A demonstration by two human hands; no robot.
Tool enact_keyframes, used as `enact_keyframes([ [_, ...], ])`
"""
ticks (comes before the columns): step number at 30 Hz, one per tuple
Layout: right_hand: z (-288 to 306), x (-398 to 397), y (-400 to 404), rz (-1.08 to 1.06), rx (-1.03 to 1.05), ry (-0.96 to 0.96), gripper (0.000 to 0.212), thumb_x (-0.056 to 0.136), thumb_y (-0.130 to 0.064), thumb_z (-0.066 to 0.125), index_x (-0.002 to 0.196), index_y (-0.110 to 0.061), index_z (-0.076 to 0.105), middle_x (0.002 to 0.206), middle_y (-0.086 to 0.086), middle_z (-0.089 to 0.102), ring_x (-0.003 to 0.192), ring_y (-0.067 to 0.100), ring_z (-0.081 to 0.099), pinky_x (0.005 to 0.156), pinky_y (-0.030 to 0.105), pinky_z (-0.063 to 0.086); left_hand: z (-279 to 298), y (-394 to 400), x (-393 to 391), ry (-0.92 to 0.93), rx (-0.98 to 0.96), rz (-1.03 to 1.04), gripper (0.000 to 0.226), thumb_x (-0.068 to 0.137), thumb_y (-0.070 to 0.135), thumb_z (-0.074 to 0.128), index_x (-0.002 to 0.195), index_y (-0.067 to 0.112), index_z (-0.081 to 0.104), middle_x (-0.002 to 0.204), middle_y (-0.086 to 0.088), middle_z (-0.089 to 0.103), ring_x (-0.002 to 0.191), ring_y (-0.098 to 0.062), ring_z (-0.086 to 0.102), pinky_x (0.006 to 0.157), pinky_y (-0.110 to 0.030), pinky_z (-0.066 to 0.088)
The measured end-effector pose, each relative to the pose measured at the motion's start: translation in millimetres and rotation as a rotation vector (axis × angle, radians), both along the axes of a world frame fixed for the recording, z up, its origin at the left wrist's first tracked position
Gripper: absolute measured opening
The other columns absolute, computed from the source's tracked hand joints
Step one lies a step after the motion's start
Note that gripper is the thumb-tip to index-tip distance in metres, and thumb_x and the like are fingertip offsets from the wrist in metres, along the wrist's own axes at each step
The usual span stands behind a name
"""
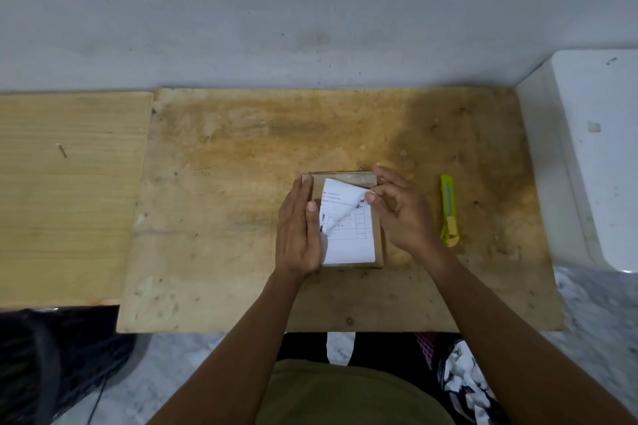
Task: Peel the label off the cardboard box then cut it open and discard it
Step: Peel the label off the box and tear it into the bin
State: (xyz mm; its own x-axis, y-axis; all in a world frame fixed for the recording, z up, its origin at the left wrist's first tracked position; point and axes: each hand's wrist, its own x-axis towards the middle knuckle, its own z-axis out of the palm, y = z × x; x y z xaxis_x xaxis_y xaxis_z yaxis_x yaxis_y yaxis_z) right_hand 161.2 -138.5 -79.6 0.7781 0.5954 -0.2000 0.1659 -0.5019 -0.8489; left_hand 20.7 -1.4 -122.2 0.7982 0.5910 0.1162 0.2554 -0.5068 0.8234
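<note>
Label (348, 235) on cardboard box (379, 245), mid-board, long axis 12 to 6, far corner at 1 o'clock pinched by right hand (402, 214). Left hand (298, 228) flat, fingers straight, pressing at 9. Peel likely toward 7. Knife (448, 210) at 3, nearer the right.

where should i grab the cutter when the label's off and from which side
Take the cutter around its green body, mid-length, coming from above with the right hand, which is nearest. It lies flat on the board, lengthwise away from you, just right of the box, with bare board on both long sides for fingers. The yellow slider sits toward the near end, within likely thumb reach.
</note>
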Motion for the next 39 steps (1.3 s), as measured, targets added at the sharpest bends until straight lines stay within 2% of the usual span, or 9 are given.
enact_keyframes([
  [4,-4.0,1.3,-3.0,-0.026,-0.008,0.086,0.017,0.093,-0.017,0.064,0.09,-0.003,0.073,0.144,-0.015,0.048,0.132,-0.003,0.044,0.105,0.018,0.04,-1.1,1.2,-1.4,-0.006,-0.041,0.012,0.048,0.105,0.011,0.031,0.151,0.0,0.035,0.159,-0.009,0.037,0.152,-0.02,0.026,0.119,-0.05,0.031],
  [7,-7.9,1.4,-7.3,-0.027,0.027,0.148,0.016,0.093,-0.016,0.064,0.088,-0.003,0.071,0.143,-0.023,0.045,0.134,-0.005,0.042,0.111,0.032,0.041,-0.4,1.0,-0.5,-0.008,-0.071,0.022,0.048,0.106,0.016,0.03,0.151,0.002,0.037,0.159,-0.009,0.038,0.151,-0.019,0.028,0.117,-0.052,0.032],
  [15,-13.8,6.5,-18.3,-0.015,0.247,0.433,0.025,0.091,-0.009,0.061,0.082,0.014,0.06,0.148,-0.022,0.04,0.141,0.0,0.034,0.108,0.042,0.041,2.8,2.1,-0.5,0.005,-0.158,0.033,0.047,0.107,0.021,0.032,0.151,0.006,0.039,0.158,-0.007,0.04,0.15,-0.016,0.03,0.118,-0.05,0.032],
  [18,-8.5,6.3,-17.7,-0.064,0.341,0.583,0.017,0.093,0.002,0.057,0.082,0.012,0.063,0.153,-0.017,0.038,0.139,0.006,0.04,0.098,0.038,0.046,4.2,2.5,1.0,0.012,-0.166,0.047,0.047,0.106,0.02,0.035,0.151,0.007,0.04,0.157,-0.006,0.041,0.15,-0.014,0.031,0.119,-0.047,0.032],
  [22,-13.9,4.9,-21.7,-0.154,0.379,0.677,0.014,0.093,0.004,0.056,0.086,0.013,0.064,0.147,-0.009,0.049,0.129,0.034,0.052,0.108,0.063,0.034,5.3,0.1,1.3,0.014,-0.167,0.049,0.047,0.105,0.018,0.039,0.15,0.006,0.041,0.157,-0.006,0.042,0.149,-0.012,0.032,0.12,-0.039,0.032],
  [26,-16.0,-7.4,-23.0,-0.316,0.424,0.727,0.016,0.093,0.004,0.057,0.083,-0.003,0.068,0.143,0.004,0.054,0.128,0.023,0.054,0.108,0.047,0.043,2.7,-0.1,2.8,-0.004,-0.174,0.049,0.046,0.105,0.014,0.043,0.15,0.005,0.042,0.156,-0.008,0.042,0.149,-0.016,0.033,0.12,-0.042,0.032],
  [31,-17.3,-19.8,-18.4,-0.495,0.494,0.789,0.015,0.092,0.004,0.058,0.085,-0.005,0.068,0.134,0.003,0.06,0.116,0.018,0.062,0.092,0.025,0.053,2.3,-0.5,0.9,-0.02,-0.157,0.038,0.045,0.105,0.01,0.044,0.15,0.005,0.041,0.156,-0.008,0.042,0.149,-0.017,0.034,0.12,-0.041,0.033],
  [36,-13.1,-21.1,-17.4,-0.539,0.542,0.853,0.013,0.094,0.007,0.052,0.097,-0.001,0.063,0.109,-0.006,0.069,0.094,0.006,0.07,0.08,0.017,0.054,3.8,-1.7,1.4,-0.022,-0.144,0.034,0.046,0.105,0.01,0.043,0.15,0.005,0.04,0.156,-0.009,0.042,0.149,-0.019,0.033,0.119,-0.045,0.034],
  [39,-11.0,-15.9,-19.6,-0.651,0.606,0.919,0.019,0.095,0.007,0.048,0.087,-0.006,0.06,0.092,-0.002,0.071,0.082,0.009,0.071,0.07,0.02,0.057,9.5,-2.6,-1.1,-0.011,-0.127,0.04,0.046,0.106,0.011,0.043,0.151,0.006,0.04,0.156,-0.007,0.043,0.148,-0.017,0.035,0.118,-0.04,0.036],
])
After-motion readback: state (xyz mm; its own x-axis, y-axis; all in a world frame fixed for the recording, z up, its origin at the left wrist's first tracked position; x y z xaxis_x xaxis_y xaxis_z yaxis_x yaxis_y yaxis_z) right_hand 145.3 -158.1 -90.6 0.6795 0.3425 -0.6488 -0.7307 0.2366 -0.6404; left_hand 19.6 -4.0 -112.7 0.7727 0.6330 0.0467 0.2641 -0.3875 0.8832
